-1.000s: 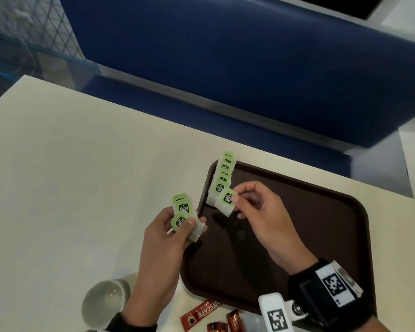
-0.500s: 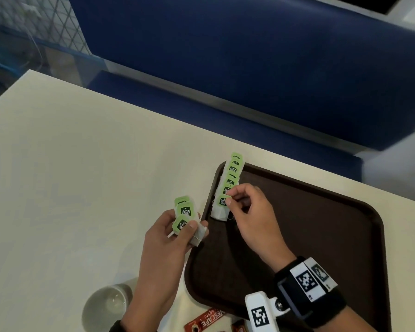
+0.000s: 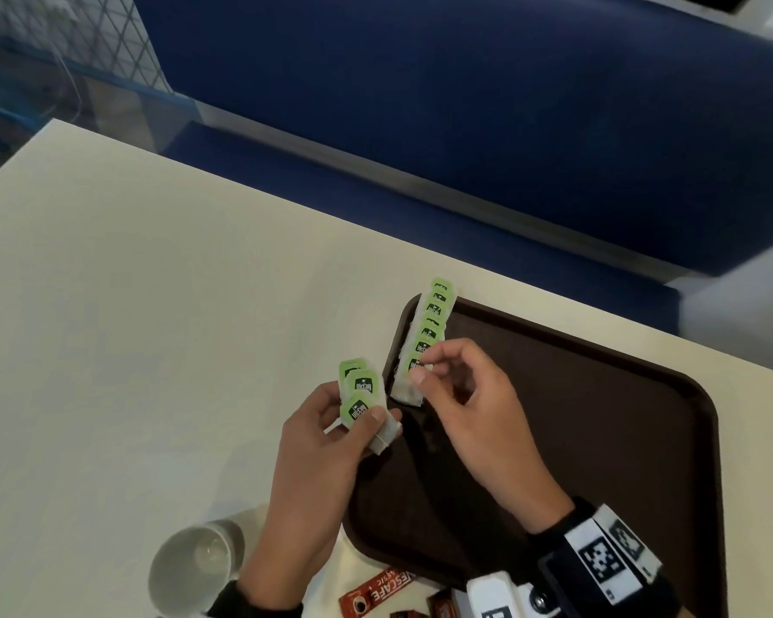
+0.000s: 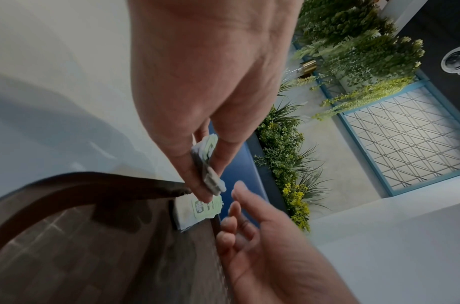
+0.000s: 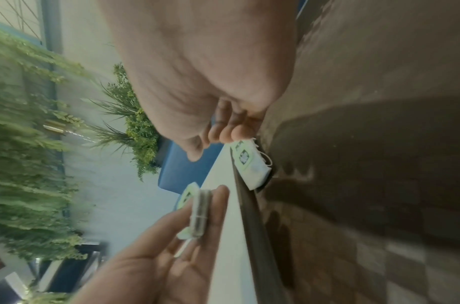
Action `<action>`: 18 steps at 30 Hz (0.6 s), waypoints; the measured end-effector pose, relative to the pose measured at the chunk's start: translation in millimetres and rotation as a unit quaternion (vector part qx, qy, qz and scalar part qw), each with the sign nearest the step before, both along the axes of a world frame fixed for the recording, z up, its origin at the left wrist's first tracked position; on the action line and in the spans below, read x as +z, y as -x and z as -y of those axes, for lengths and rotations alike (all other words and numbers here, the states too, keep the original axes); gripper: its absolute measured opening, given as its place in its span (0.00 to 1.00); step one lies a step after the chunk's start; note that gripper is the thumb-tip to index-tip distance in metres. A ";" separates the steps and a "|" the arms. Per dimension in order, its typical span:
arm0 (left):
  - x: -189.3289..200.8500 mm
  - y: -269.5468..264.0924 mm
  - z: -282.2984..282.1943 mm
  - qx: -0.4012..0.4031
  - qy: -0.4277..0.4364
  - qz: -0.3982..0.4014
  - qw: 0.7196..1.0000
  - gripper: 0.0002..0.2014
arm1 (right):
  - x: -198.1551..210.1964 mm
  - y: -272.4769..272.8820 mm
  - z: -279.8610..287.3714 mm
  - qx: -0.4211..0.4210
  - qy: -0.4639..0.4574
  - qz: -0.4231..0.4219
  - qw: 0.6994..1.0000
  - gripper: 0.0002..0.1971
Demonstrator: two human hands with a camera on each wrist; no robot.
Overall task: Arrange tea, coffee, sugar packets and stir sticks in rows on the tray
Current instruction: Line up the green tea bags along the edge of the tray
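A dark brown tray (image 3: 643, 394) lies on the cream table. Several green-tagged tea bags (image 3: 431, 325) stand in a row along its left rim. The nearest tea bag (image 3: 405, 393) (image 4: 205, 207) (image 5: 252, 166) closes that row. My right hand (image 3: 422, 368) (image 5: 216, 139) hovers at this bag's tag with loosely curled fingers; its fingertips touch the tag, the thumb stays apart and pinches nothing. Just left of the tray, my left hand (image 3: 353, 412) grips a small stack of tea bags (image 3: 361, 388) (image 4: 208, 164) (image 5: 199, 214) between thumb and fingers.
A white cup (image 3: 197, 568) stands near the table's front edge, left of my left forearm. Red coffee sticks (image 3: 378, 591) lie in front of the tray. A blue bench (image 3: 465, 127) runs behind the table (image 3: 152, 350).
My right hand carried one tea bag down to the near end of the row on the tray and loosened its pinch. The left hand kept its stack in place.
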State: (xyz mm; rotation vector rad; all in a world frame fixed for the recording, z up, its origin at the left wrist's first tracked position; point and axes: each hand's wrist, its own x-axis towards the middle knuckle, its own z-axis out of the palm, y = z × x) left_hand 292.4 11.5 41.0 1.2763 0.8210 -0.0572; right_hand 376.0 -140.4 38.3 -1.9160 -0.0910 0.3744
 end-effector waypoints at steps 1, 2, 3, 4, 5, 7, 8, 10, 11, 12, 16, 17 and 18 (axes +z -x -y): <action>1.3 -0.6 0.7 -0.007 -0.004 0.005 1.000 0.11 | 6.3 3.5 -0.2 0.027 -0.015 -0.015 0.999 0.06; 2.8 -1.0 1.5 -0.015 -0.008 0.008 1.000 0.12 | 11.5 6.5 0.1 0.050 -0.025 -0.021 0.998 0.06; 4.6 -1.4 2.3 -0.022 -0.010 0.011 1.000 0.12 | 15.8 8.6 0.5 0.070 -0.029 -0.020 0.997 0.07; 6.1 -1.9 3.0 -0.029 -0.011 0.014 0.999 0.13 | 18.6 9.4 1.1 0.089 -0.026 -0.013 0.996 0.08; 7.2 -2.2 3.6 -0.036 -0.009 0.016 0.999 0.13 | 20.3 9.7 1.9 0.106 -0.017 -0.004 0.994 0.09; 9.2 -2.9 4.5 -0.052 -0.004 0.019 0.998 0.15 | 20.2 8.7 3.6 0.130 0.004 0.010 0.991 0.10; 9.9 -3.1 5.0 -0.059 0.002 0.023 0.998 0.16 | 19.5 8.2 4.7 0.136 0.011 0.012 0.991 0.10; 10.3 -3.5 5.2 -0.071 0.011 0.027 0.997 0.17 | 18.7 7.9 6.5 0.142 0.013 0.011 0.990 0.10; 9.6 -3.6 5.1 -0.076 0.015 0.029 0.997 0.16 | 19.1 8.0 7.5 0.143 0.014 0.011 0.990 0.11; 8.7 -3.1 4.8 -0.081 0.022 0.031 0.996 0.16 | 19.4 8.3 8.4 0.141 0.017 0.014 0.990 0.11; 7.1 -1.8 6.8 -0.068 0.067 0.041 0.995 0.14 | 19.2 9.6 11.6 0.131 0.031 0.038 0.990 0.11; 7.5 -2.0 7.9 -0.056 0.087 0.044 0.994 0.13 | 18.8 10.0 12.2 0.128 0.033 0.047 0.990 0.10; 8.1 -2.4 9.0 -0.043 0.109 0.047 0.992 0.12 | 18.2 10.4 12.7 0.126 0.033 0.054 0.990 0.09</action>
